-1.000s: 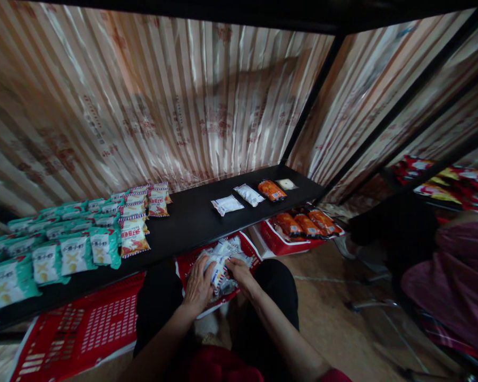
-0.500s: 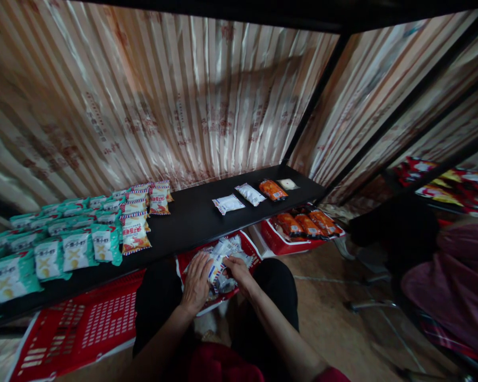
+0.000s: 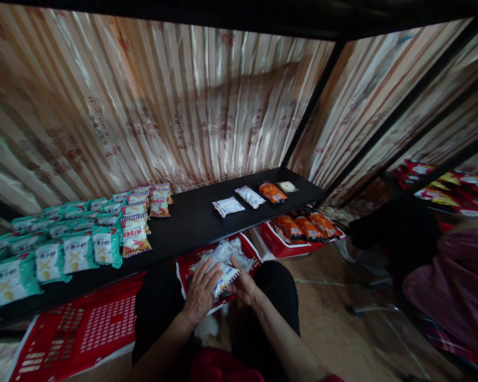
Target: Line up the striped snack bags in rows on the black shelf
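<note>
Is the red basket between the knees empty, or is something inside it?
Not empty: white packets lie inside the basket, partly covered by the left hand and right hand. How full, I cannot tell.

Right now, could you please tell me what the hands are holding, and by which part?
A white packet, held at its sides: the left hand's fingers cover one side, the right hand the other. The grip underneath is hidden.

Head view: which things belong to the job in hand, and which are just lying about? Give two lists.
In use: left hand, right hand, held packet, loose packets below it, red basket around them.

Seemingly lying about: green bags, orange bags, red-and-yellow packs far right.
</note>
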`<move>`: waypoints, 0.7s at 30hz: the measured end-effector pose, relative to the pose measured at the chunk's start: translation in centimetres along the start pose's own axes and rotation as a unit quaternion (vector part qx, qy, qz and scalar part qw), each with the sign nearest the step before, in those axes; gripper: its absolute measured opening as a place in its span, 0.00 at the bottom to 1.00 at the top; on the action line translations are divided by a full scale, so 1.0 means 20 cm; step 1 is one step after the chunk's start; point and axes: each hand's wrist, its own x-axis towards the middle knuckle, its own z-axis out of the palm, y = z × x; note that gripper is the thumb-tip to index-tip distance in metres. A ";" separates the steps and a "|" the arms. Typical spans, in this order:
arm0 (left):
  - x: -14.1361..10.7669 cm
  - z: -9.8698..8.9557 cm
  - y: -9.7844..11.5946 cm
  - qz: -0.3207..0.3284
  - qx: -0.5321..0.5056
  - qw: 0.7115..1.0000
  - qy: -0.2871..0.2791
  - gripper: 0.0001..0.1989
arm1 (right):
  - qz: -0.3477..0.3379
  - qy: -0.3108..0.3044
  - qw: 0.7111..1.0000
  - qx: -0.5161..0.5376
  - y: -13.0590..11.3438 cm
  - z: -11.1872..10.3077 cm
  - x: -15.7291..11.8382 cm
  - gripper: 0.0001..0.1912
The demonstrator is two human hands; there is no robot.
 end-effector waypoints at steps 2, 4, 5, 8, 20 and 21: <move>0.00 0.00 0.02 -0.001 0.002 1.000 -0.004 0.23 | 0.012 -0.015 0.999 0.027 0.01 0.00 -0.01 0.21; -0.01 0.01 0.03 -0.003 0.004 1.000 -0.014 0.23 | 0.016 -0.026 0.999 0.045 0.02 0.00 -0.02 0.19; -0.02 0.01 0.03 -0.005 0.003 1.000 -0.020 0.23 | 0.015 -0.031 0.998 0.052 0.02 -0.01 -0.03 0.18; -0.03 0.01 0.02 -0.012 0.000 0.999 -0.045 0.24 | -0.007 -0.034 0.998 0.058 0.02 -0.02 -0.03 0.16; -0.04 -0.04 0.00 -0.095 -0.158 0.960 -0.210 0.25 | -0.114 0.018 0.992 -0.048 0.03 -0.04 -0.03 0.19; -0.04 -0.04 0.01 -0.112 -0.179 0.955 -0.207 0.24 | -0.126 0.027 0.990 -0.064 0.03 -0.04 -0.03 0.20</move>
